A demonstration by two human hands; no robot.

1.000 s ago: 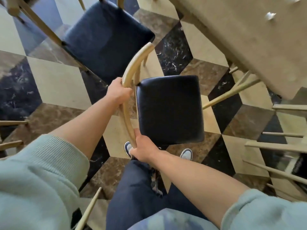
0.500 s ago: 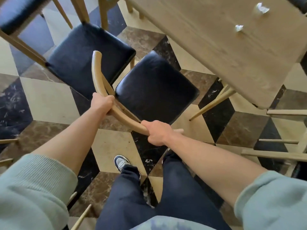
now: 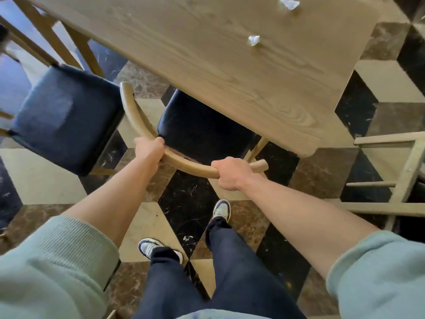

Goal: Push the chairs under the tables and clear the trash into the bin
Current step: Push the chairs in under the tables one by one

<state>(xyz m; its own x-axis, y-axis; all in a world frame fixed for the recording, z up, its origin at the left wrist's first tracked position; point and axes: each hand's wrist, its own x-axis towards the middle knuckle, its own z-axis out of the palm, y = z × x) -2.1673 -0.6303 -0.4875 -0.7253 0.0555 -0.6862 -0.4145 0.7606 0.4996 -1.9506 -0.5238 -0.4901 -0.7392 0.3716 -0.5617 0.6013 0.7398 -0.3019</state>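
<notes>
A wooden chair (image 3: 184, 164) with a curved backrest and a black padded seat stands at the near edge of a light wooden table (image 3: 207, 42). The far part of its seat is hidden under the tabletop. My left hand (image 3: 149, 150) grips the left part of the backrest rail. My right hand (image 3: 232, 172) grips the rail near its right end. Two crumpled white paper scraps lie on the table: one (image 3: 253, 40) near the middle right, another (image 3: 288, 2) at the top edge.
A second chair with a dark blue seat (image 3: 66, 118) stands close on the left, beside table legs (image 3: 85, 47). Pale wooden chair frames (image 3: 407, 171) stand at the right. The floor is a chequered marble pattern. My feet (image 3: 220, 210) are just behind the held chair.
The chair has swung round and slid forward, so its seat now goes partly under the table. Both hands stayed on the backrest, and I have stepped closer to the table.
</notes>
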